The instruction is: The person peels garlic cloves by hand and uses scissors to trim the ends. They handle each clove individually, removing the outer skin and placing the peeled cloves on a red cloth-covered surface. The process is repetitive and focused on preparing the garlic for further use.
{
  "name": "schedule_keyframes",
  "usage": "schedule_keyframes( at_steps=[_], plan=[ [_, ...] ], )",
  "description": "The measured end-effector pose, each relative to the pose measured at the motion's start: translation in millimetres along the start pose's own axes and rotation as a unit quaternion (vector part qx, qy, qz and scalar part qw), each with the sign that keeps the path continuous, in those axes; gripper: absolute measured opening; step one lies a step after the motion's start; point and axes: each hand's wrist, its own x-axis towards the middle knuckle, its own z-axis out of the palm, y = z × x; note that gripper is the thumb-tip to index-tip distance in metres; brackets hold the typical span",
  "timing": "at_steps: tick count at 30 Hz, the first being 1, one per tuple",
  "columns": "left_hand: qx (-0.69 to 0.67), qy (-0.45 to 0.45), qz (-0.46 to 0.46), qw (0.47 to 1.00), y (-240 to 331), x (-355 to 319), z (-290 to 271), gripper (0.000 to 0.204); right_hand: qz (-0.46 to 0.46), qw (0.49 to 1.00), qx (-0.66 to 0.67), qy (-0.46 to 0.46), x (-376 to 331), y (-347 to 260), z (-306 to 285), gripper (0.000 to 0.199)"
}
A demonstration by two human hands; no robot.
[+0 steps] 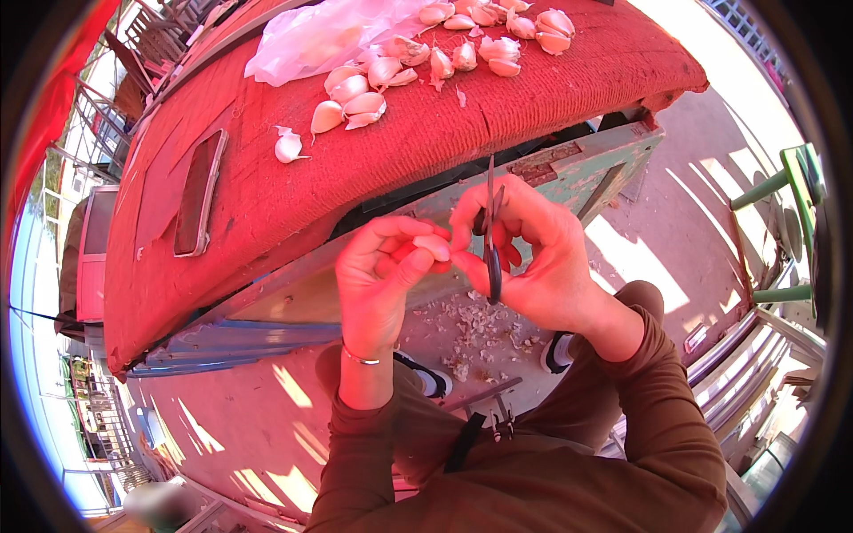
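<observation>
In front of me, just past the near edge of the red-covered table (pixel 418 160), my left hand (pixel 382 266) pinches a pale garlic clove (pixel 433 247) between thumb and fingers. Black-handled scissors (pixel 491 235) hang in my right hand (pixel 538 258), blades pointing up and away. The thumb and a fingertip of that hand touch the clove's right side. Further back on the cover lie several garlic cloves and part bulbs (pixel 364 93), with more garlic (pixel 498 53) to their right. One single clove (pixel 289 146) sits apart at the left of the pile.
A thin pinkish plastic bag (pixel 311 44) lies behind the garlic. On the table's left rests a phone (pixel 197 194). Garlic skins (pixel 480 333) litter the ground between my shoes. A green metal frame (pixel 795 195) stands at the right.
</observation>
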Motion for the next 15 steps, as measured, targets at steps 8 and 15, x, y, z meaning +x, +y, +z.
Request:
schedule_keyframes(
  at_steps=[8, 15],
  plan=[
    [-0.117, -0.046, -0.027, 0.992, -4, -2, -4, 0.024, 0.079, 0.997, 0.014, -0.009, 1, 1, -7, 0.032],
    [-0.246, -0.032, -0.087, 0.965, -5, 2, -14, 0.021, 0.084, 0.996, -0.03, 0.005, 2, -5, -9, 0.031]
  ],
)
